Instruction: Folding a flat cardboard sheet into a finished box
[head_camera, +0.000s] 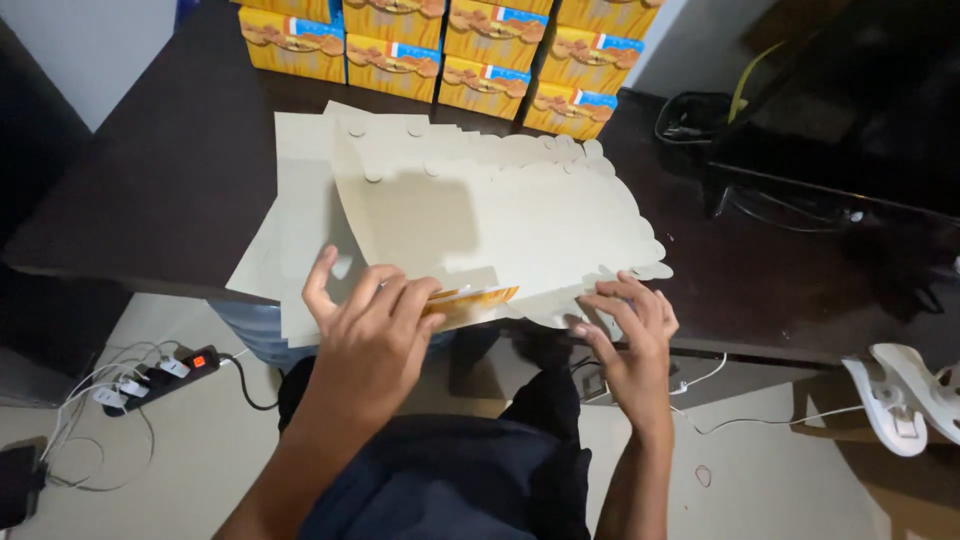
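Flat cardboard box blank (500, 215) on dark table (170, 190), near edge lifted. Left hand (370, 335) pinching raised flap, right hand (628, 330) open, fingers pressing blank's edge. Best folded along crease, other side held flat. Assembled yellow boxes (440, 45) behind.

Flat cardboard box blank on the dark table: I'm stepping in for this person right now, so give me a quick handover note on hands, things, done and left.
Left hand: fingers curled over the near flap of the pale, scallop-edged flat cardboard box blank, folding it up; orange printed side shows.
Right hand: flat, pressing the blank's near right edge.
Blank lies on more flat blanks on the dark table.
Done: folded yellow-orange boxes stacked at the far edge.
Left: this blank is still mostly flat.
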